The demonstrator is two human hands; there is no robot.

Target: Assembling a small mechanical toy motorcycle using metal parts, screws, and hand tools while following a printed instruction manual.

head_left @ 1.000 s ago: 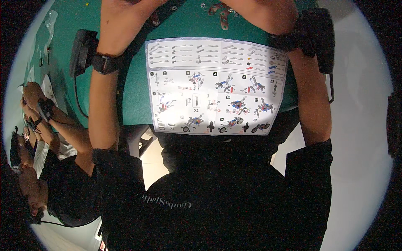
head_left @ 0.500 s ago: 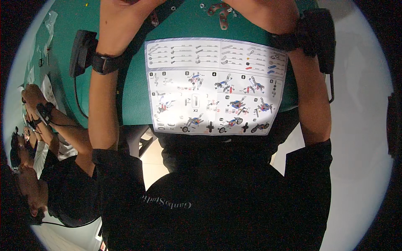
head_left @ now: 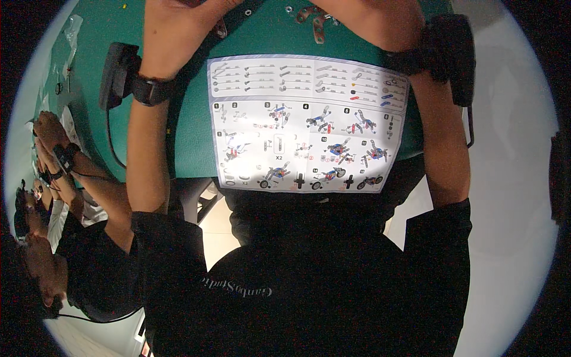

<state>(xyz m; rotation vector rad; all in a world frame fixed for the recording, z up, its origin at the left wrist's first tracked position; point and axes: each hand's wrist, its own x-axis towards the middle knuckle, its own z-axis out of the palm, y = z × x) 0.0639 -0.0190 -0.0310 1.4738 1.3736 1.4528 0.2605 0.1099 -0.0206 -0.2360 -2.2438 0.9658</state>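
My left hand (head_left: 176,35) and my right hand (head_left: 375,22) reach up over the table to the top edge of the picture. Their fingers are cut off there, so what they hold, if anything, does not show. Close by my left thumb lies a small metal part with holes (head_left: 222,28). Between the hands rests a curved, perforated metal plate (head_left: 319,31), with bolts beside it. Two small nuts, one of them a bright nut (head_left: 248,12), lie on the green surface. Nearer to me, a printed instruction sheet (head_left: 306,122) with assembly drawings hangs slightly over the table's front edge.
The green tabletop (head_left: 190,137) bends away to the left, where clear plastic bags (head_left: 70,35) and a small thin tool (head_left: 68,78) lie. Another person's hand (head_left: 50,131) and arms are at the left. Black devices with cables, such as this wrist strap (head_left: 151,90), sit on my wrists.
Both my hands stay almost in place, with only a slight shift. The other person's hand at the left has moved up a little.
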